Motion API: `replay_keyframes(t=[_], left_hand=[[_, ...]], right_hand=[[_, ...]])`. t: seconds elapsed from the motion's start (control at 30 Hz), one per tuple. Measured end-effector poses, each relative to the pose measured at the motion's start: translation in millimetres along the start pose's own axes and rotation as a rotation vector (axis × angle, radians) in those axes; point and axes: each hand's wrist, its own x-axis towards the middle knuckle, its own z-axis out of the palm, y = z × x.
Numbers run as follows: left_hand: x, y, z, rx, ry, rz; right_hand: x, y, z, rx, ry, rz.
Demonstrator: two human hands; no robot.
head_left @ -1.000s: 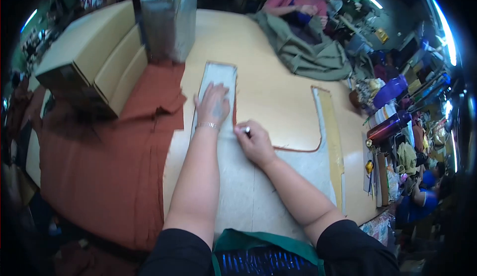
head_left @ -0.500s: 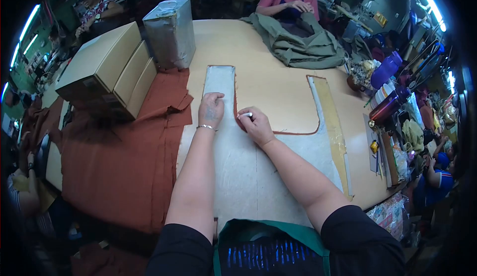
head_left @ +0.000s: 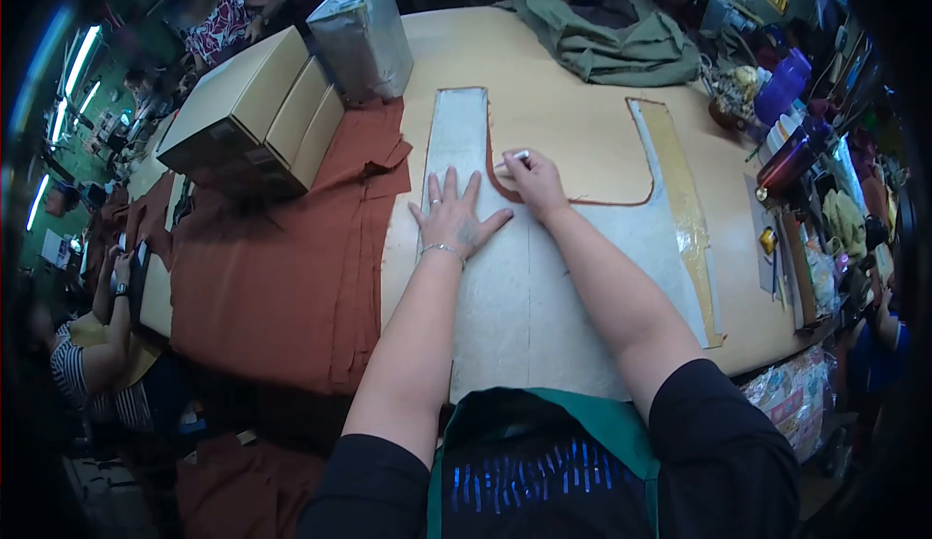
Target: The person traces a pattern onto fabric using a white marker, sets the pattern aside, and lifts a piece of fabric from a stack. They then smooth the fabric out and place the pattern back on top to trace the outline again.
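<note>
A large pale grey pattern piece (head_left: 529, 296) with a U-shaped cutout lies flat on the table. Rust-brown fabric shows as a thin rim (head_left: 607, 203) along the cutout. My left hand (head_left: 454, 220) presses on the pattern's left arm with its fingers spread. Just to its right, my right hand (head_left: 540, 187) is closed round a short white stick (head_left: 521, 155), which may be a pen or chalk. That hand sits at the lower left curve of the cutout. The stick's lower tip is hidden by my fingers.
Rust-brown cloth (head_left: 277, 286) is layered at left, with cardboard boxes (head_left: 233, 117) on it. Behind stands a silver-grey box (head_left: 359, 39). Green cloth (head_left: 612, 39) lies before a person at the far side. A dark red flask (head_left: 791, 160) and tools line the right edge.
My left hand has gone from curled fingers to spread flat on the pattern. My right hand stays near the cutout's curve, still holding the white stick. The view has shifted.
</note>
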Motion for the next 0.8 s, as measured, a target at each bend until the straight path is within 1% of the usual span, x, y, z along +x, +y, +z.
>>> replay_keyframes(t=[0.07,0.17,0.27,0.37,0.47,0.5,0.6,0.73,0.8], left_hand=[[0.7,1.2,1.4,0.011,-0.005,-0.007],[1.7,0.8,4.7,0.022,0.004,-0.006],[2.7,2.1,4.0,0.027,0.003,-0.006],[2.6,0.6,2.5,0.029,0.007,-0.009],[1.8,2.0,2.3,0.015,0.005,-0.013],[2.0,2.0,2.4,0.007,0.003,-0.014],[2.9,1.7,4.4,-0.006,0.012,-0.018],[0.9,3.1,2.5,-0.005,0.012,-0.02],[0.4,3.2,3.0,0.014,0.024,-0.024]], right_hand=[[4.5,2.8,0.6,-0.059,0.018,-0.007],[9.2,-9.6,8.9,-0.322,0.034,-0.056],[21.5,-11.2,18.9,-0.47,0.085,-0.005],[26.2,-10.7,23.8,-0.566,0.085,-0.034],[11.6,-14.4,19.5,-0.52,0.023,-0.095],[3.0,-21.7,15.1,-0.582,-0.031,-0.087],[-22.7,-32.8,2.9,-0.645,-0.11,-0.139],[-41.1,-44.7,-32.1,-0.693,-0.228,-0.114],[-47.0,-55.2,-55.4,-0.752,-0.217,-0.101]])
